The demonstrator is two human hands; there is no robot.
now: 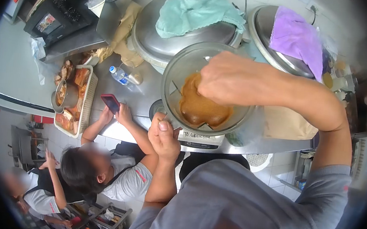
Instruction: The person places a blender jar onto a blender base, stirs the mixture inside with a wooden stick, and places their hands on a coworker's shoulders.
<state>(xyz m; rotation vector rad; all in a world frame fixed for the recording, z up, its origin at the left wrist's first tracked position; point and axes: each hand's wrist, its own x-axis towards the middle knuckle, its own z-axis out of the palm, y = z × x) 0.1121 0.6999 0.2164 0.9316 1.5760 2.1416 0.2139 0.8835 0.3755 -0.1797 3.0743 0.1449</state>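
A clear, round jar like a blender jar [169, 76] holds a thick orange-brown sauce [203, 109]. My left hand [165, 138] is closed around the jar's handle at its near left side. My right hand [221, 79] reaches over the rim from the right, closed in a fist above the sauce. Whatever it may hold is hidden behind the fingers and wrist. Under the near side of the jar shows a device with a handwritten label [197, 135] and a dark front strip.
Large lidded pots carry a teal cloth [196, 15] and a purple cloth [297, 39]. Brown paper [287, 123] lies at right. A water bottle [119, 75] and a basket of food [89, 102] are at left. A person beside me holds a phone [110, 103]; another person is beyond.
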